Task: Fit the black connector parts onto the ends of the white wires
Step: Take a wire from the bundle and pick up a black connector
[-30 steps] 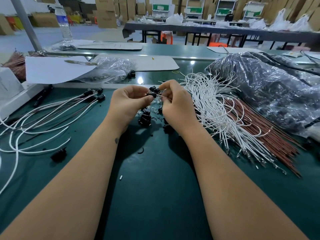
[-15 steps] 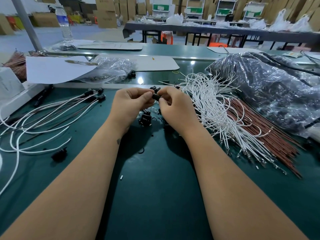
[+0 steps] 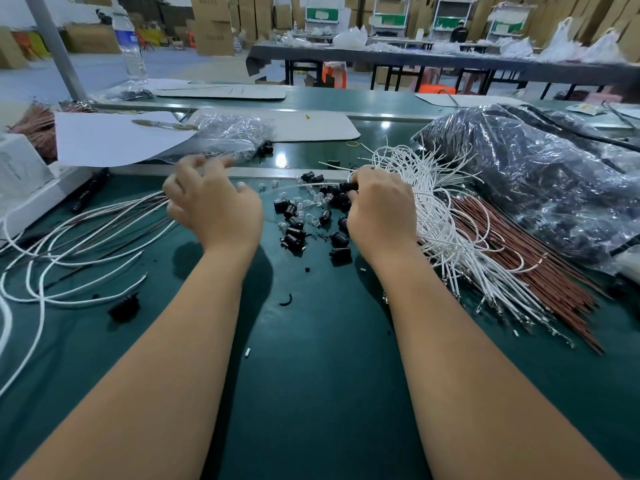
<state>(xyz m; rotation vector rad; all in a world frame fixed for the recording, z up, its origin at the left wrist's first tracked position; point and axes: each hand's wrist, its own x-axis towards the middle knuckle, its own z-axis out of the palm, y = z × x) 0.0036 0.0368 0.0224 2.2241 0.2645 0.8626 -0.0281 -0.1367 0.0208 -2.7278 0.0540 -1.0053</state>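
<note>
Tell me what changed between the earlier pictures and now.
The hands have parted. The left hand swung left over the finished wires, blurred, fingers spread. The right hand moved right, gripping a black connector with a white wire trailing left. The loose connector pile and white wire bundle stayed put.

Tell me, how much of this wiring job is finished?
Early days. Done: a few finished wires lie at left. In hand: the right hand pinches a black connector; the blurred left hand is beside the finished ones. Left: the big white wire pile and loose connectors.
</note>
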